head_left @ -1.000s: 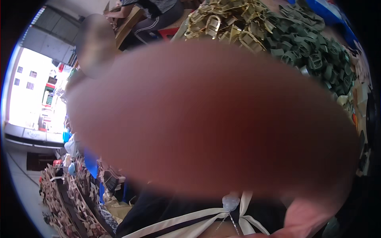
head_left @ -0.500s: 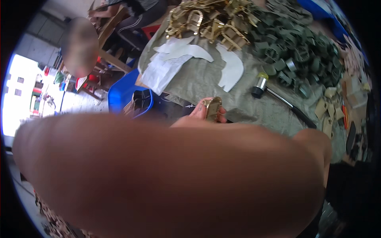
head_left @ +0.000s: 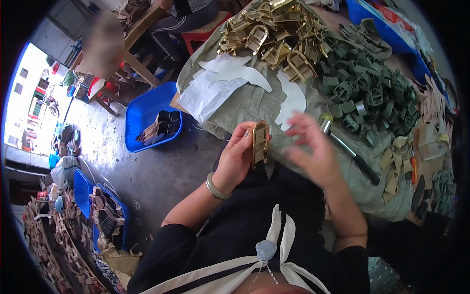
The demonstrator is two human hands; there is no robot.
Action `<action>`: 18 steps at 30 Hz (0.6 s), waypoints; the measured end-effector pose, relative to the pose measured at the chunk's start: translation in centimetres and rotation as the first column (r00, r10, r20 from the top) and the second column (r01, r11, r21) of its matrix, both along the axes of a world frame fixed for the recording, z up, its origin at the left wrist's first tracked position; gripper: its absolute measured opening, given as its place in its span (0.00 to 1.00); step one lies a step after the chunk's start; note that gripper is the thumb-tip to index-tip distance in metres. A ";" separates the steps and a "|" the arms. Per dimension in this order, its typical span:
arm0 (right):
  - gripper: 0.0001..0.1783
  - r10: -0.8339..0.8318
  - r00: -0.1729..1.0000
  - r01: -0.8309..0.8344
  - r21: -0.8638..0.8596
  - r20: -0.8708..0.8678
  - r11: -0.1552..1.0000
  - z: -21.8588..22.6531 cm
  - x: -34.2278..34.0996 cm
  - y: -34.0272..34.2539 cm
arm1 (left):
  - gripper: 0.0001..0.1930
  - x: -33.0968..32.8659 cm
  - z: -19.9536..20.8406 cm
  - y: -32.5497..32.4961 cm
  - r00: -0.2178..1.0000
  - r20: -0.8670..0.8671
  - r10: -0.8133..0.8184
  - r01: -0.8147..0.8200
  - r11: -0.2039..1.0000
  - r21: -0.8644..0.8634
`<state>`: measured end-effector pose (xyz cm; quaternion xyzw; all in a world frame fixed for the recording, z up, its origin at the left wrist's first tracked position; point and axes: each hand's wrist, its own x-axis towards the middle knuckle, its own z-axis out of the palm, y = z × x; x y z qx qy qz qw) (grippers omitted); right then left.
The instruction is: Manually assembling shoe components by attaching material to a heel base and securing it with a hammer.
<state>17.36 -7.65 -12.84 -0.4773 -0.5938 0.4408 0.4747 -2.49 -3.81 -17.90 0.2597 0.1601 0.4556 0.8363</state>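
My left hand (head_left: 236,158) is closed around a gold-coloured, arched piece (head_left: 260,143) with a ribbed rim, held upright just off the table's near edge. A pointed grey-green part hangs just below the piece; whether the two are joined I cannot tell. My right hand (head_left: 312,149) is apart from it, slightly blurred, fingers spread, holding nothing that I can see. It hovers near a curved white sheet piece (head_left: 293,100) and a mallet (head_left: 353,151) with a silver shaft and black handle.
Similar gold pieces (head_left: 274,34) are heaped at the table's far side, beside a pile of dark green curved parts (head_left: 372,88). White sheets (head_left: 215,93) lie left; beige pieces (head_left: 393,166) lie right. A blue tub (head_left: 139,117) stands on the floor. Another person (head_left: 188,24) sits beyond.
The bare arm that filled the foreground has swung away, uncovering my lap and both hands. My left hand still holds the gold piece. My right hand now shows, raised near the table.
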 end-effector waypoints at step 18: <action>0.38 0.014 0.941 -0.086 0.201 0.338 0.976 0.9 -5.3 5.7 | 0.15 -1.8 0.6 3.3 0.851 -0.221 0.476 -0.337 0.819 0.464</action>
